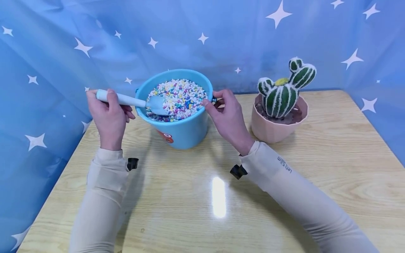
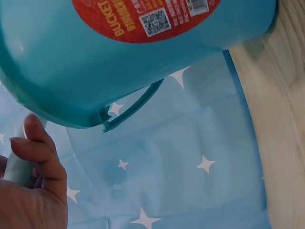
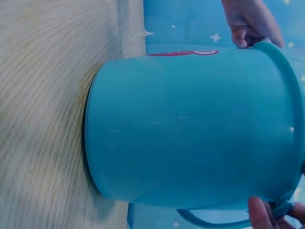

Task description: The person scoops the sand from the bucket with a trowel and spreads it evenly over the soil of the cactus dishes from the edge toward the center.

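Observation:
My left hand (image 1: 109,117) grips the pale blue handle of a small shovel (image 1: 126,100). The shovel's blade rests among multicoloured pebbles (image 1: 181,93) that fill a blue bucket (image 1: 186,131) nearly to the rim. At the bucket's right side, my right hand (image 1: 229,116) pinches the rim near the handle joint, thumb toward the inside. In the left wrist view, the bucket's red label (image 2: 152,19) and part of its hanging handle (image 2: 136,109) show beside the left hand (image 2: 35,181). The right wrist view shows the bucket's base on the table, with right fingertips (image 3: 259,214) at its rim.
Right of the bucket stands a pink pot (image 1: 275,130) with a green-and-white cactus (image 1: 281,100) in dark soil. Both sit on a light wooden table (image 1: 177,211). A blue cloth (image 1: 202,21) with white stars hangs behind and at the sides.

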The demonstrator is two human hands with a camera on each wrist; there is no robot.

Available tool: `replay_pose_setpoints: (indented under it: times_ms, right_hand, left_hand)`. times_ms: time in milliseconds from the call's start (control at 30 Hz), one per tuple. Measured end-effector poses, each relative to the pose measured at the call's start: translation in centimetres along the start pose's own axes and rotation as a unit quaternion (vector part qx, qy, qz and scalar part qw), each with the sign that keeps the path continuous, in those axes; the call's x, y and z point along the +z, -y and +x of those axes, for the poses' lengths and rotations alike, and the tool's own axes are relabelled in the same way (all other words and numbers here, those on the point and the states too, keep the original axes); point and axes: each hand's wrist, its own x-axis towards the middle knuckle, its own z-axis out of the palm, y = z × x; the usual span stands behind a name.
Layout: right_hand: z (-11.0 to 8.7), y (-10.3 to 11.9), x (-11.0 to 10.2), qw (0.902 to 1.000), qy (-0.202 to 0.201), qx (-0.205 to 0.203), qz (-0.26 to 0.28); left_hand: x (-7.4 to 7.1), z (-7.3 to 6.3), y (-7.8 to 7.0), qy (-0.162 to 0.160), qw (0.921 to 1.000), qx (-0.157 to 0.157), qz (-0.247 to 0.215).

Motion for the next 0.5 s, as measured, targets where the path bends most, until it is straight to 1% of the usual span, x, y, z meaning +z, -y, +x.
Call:
replay_pose_setpoints:
  times_ms: [200,267,367,500]
  right_hand:
    - [-0.06,0.14,0.06,1.0,0.0,-0.001,0.0]
    - [-0.06,0.07,0.04,1.0,-0.003,-0.004,0.0]
    - [-0.05,-0.01,-0.01,1.0,-0.004,-0.004,0.0]
    - [0.08,-0.03,-0.07,1.0,0.0,-0.009,0.003]
  left_hand:
    - [-0.12,-0.01,0.14,-0.024,0.9995,-0.002,-0.023]
    - [-0.11,0.03,0.24,-0.021,0.9992,-0.002,-0.032]
    - [-0.04,0.04,0.43,-0.012,0.9993,-0.004,-0.034]
    - [-0.05,0.08,0.57,-0.017,0.9992,-0.006,-0.037]
